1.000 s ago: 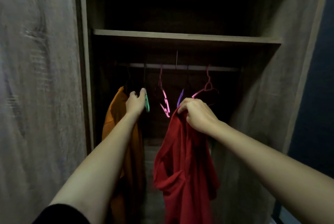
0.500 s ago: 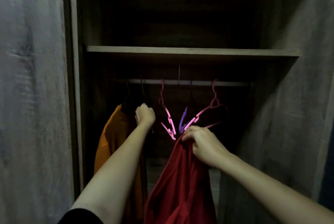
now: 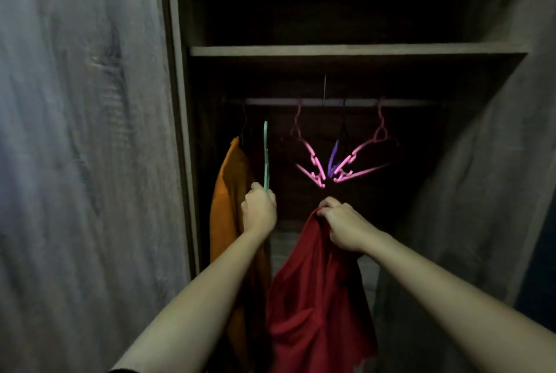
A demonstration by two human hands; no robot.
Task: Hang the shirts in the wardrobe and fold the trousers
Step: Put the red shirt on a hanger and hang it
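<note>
Plainly, the grey wood-grain wardrobe (image 3: pixel 180 162) was dim inside, so I judged a hanger hook could miss the pale metal rail (image 3: pixel 331 101), which ran above and beyond both grips. The crumpled red cloth shirt (image 3: pixel 316 297) hung straight below the right grip (image 3: pixel 343 226), whose fingers were bunched round a fold at its top. Held by that one bunch, it seemed likely to slip or twist once the neck had to be spread for a hanger. The orange cloth shirt (image 3: pixel 228 192), already hung, lay just left of the left grip (image 3: pixel 260 211) and could be snagged or dragged. The left grip was closed round the lower end of a thin teal plastic hanger (image 3: pixel 266 156), which stood upright above it and appeared clear of the rail. The pink plastic hangers (image 3: pixel 313 162) dangled above the right grip, near enough to tangle.
</note>
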